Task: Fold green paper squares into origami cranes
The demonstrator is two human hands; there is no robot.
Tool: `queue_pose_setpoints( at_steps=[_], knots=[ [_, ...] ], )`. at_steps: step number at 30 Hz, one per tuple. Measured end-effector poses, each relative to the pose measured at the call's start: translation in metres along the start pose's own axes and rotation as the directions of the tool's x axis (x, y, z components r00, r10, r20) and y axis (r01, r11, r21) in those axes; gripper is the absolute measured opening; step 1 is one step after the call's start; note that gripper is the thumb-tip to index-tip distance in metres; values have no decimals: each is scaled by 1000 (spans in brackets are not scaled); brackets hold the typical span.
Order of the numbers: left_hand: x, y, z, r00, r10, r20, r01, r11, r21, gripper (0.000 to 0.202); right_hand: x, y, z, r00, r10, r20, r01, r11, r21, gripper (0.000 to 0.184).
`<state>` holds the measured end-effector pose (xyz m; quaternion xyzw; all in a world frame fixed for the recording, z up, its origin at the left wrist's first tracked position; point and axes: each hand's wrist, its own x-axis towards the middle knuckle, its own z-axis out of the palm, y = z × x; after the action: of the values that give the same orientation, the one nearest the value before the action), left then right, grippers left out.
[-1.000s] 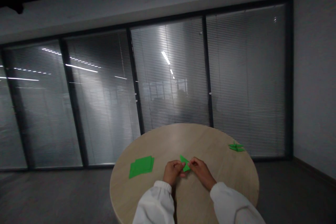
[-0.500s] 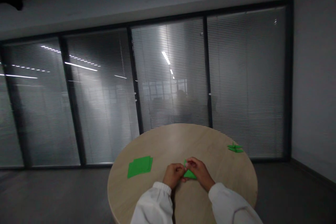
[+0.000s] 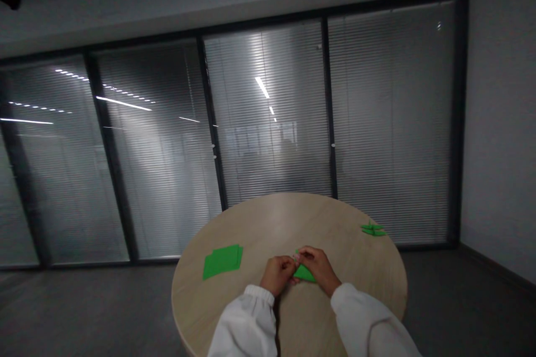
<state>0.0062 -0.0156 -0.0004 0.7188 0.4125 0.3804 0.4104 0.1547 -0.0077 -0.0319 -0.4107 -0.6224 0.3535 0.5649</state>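
My left hand (image 3: pixel 277 273) and my right hand (image 3: pixel 319 268) meet over the middle of a round light-wood table (image 3: pixel 259 223). Both pinch a small folded green paper piece (image 3: pixel 305 274), which lies low against the tabletop between my fingers. Most of the piece is hidden under my right hand. White sleeves cover both my forearms.
A stack of flat green paper sheets (image 3: pixel 223 260) lies on the table to the left of my hands. A finished folded green paper shape (image 3: pixel 373 229) rests near the table's far right edge. Behind the table stand glass walls with shut blinds.
The green piece stood up as a triangle between my hands a second ago; now it is folded down flat and my fingertips have closed together over it.
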Motion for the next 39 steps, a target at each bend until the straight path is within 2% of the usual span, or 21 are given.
queue_pose_setpoints(
  at_steps=[8, 11, 14, 17, 21, 31, 35, 39],
  knots=[
    [5, -9, -1, 999, 35, -8, -34, 994, 106, 34, -1, -5, 1, 998, -42, -57, 43, 999, 26, 39],
    [6, -10, -1, 998, 54, -32, -53, 998, 33, 24, -1, -7, -3, 993, -25, -118, 32, 998, 57, 39],
    [5, -8, 0, 990, 132, -46, -135, 989, -65, 29, -3, -11, -7, 982, 18, -190, 6, 992, 126, 37],
    [3, -5, 0, 982, 186, -43, -189, 979, -74, 25, -4, -15, -8, 976, 60, -209, -15, 978, 209, 36],
    [2, -4, 2, 979, 196, -61, -200, 977, -72, 20, -5, -17, -7, 975, 83, -207, -24, 962, 273, 34],
    [4, -5, 5, 984, 159, -85, -167, 981, -103, 21, -6, -19, -6, 968, 126, -217, -50, 945, 323, 29],
    [5, -5, 6, 975, 152, -159, -167, 982, -86, 16, -7, -18, -5, 964, 109, -241, -24, 944, 329, 29],
    [8, -6, 4, 947, 173, -270, -195, 979, -59, 15, -5, -13, -4, 963, 105, -246, -14, 939, 344, 28]
  ],
)
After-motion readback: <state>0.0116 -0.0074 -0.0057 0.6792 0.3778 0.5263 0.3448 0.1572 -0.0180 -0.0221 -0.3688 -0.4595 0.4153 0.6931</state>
